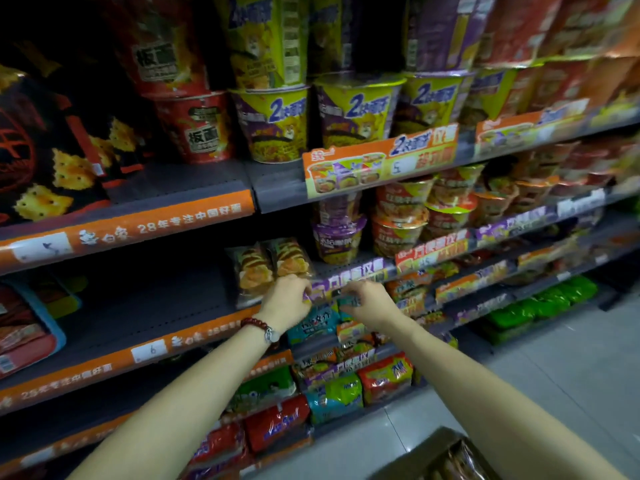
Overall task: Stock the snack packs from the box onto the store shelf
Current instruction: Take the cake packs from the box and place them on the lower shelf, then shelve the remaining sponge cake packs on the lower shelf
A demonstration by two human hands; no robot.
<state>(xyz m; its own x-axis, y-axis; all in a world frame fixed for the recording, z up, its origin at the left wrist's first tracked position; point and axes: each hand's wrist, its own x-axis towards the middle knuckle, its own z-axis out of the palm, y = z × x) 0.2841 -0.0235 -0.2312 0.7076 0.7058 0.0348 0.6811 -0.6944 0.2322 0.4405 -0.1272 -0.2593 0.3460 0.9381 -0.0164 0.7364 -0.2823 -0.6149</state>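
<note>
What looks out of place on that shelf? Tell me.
The two snack packs by the left hand lean tilted at the shelf's front edge, with a wide bare stretch to their left. Nothing looks spilled or torn.

The scene is dim and unevenly lit. The far upper left falls into near black, and the shelf (145, 299) bays left of the left grip (287, 299) sit in deep shadow. The floor (571, 358) right of the right grip (367, 301) is the brightest area, pale and faintly glossy. Motion blur smears the cups (349, 112) above both grips and worsens toward the right edge, where labels are unreadable. Wide-angle distortion bows the shelf lines. Both forearms look flat and evenly lit.
</note>
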